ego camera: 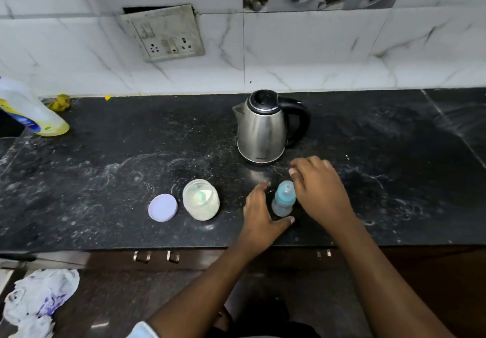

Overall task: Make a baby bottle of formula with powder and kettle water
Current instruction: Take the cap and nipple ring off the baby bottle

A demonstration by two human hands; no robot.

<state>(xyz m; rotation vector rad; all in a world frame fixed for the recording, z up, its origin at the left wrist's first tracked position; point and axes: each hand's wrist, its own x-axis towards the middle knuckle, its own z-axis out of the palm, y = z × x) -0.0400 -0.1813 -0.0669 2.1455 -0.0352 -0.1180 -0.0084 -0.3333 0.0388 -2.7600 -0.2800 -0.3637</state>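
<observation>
A small blue baby bottle (283, 198) with its cap on stands upright near the counter's front edge. My left hand (260, 212) is spread around its left side, thumb in front of the base and fingers behind, with a small gap to the bottle. My right hand (319, 189) hovers at the bottle's right, its loosely bent fingers just over the cap and holding nothing. An open jar of pale formula powder (201, 201) stands to the left, with its lavender lid (162, 207) flat beside it. The steel kettle (263, 127) with a black handle stands behind the bottle, lid closed.
The black stone counter (105, 169) carries a yellow liquid bottle (34, 114) and a yellow rag (60, 102) at the far left. A wall socket plate (168, 35) hangs on the tiles. Crumpled plastic bag (39, 298) lies below the counter at left.
</observation>
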